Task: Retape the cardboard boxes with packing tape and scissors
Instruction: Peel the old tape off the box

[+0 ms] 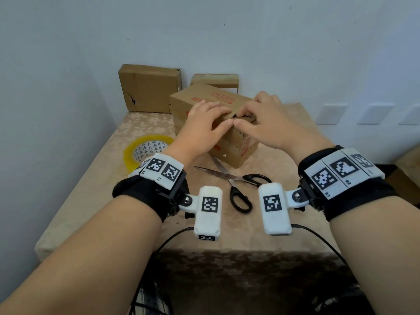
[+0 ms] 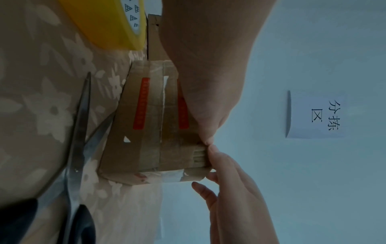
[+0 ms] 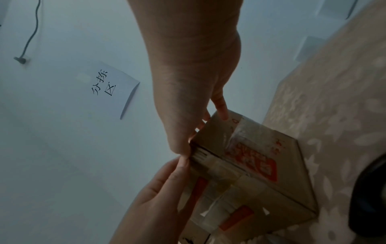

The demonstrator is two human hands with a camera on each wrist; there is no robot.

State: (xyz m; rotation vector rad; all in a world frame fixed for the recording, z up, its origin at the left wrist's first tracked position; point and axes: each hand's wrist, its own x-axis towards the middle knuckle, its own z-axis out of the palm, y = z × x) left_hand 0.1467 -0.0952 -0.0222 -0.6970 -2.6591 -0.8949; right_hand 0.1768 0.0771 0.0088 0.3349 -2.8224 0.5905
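A brown cardboard box [image 1: 229, 146] with red print and old clear tape stands mid-table. My left hand [image 1: 204, 123] lies over its top with the thumb on the near upper edge. My right hand [image 1: 259, 119] curls over the same edge from the right. In the left wrist view both thumb tips meet at the box [image 2: 150, 132] top edge, pinching it. In the right wrist view my right hand [image 3: 188, 92] and left hand [image 3: 158, 198] meet at that corner of the box [image 3: 261, 173]. A yellow tape roll [image 1: 145, 151] lies to the left, and black-handled scissors [image 1: 234, 180] lie with blades spread in front.
Two more cardboard boxes stand at the back against the wall, a large one [image 1: 150, 87] and a smaller one [image 1: 216, 79]. The floral tablecloth [image 1: 91, 201] ends at a front edge near my forearms. A paper note [image 2: 321, 115] hangs on the wall.
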